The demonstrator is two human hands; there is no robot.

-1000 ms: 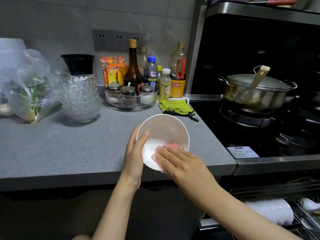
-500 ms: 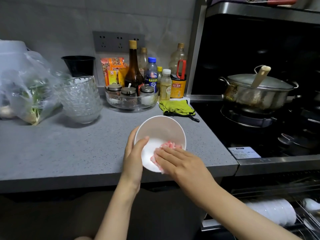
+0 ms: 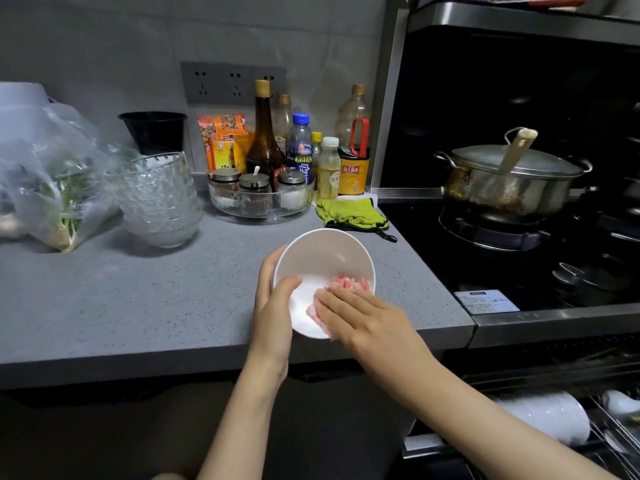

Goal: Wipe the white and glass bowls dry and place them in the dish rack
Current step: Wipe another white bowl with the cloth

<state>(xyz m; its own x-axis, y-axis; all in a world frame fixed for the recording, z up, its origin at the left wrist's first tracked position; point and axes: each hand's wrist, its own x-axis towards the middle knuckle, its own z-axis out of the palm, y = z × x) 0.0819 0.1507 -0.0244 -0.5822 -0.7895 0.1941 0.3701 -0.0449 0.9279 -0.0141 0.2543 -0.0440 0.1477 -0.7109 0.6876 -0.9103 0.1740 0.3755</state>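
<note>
Wire rack (image 3: 620, 434) sat at lower right, seemingly close for stowing. At centre, the left hand (image 3: 273, 306) clamped the white bowl (image 3: 322, 258) by its rim, thumb inside, tilting it so the right hand (image 3: 363, 317), fingers flat, could press a pink cloth (image 3: 346, 284) inside. Glass bowls (image 3: 159, 199) sat stacked at upper left.

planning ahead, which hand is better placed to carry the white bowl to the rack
Probably left: the left hand grips the white bowl; the right hand presses a pink cloth inside.
</note>
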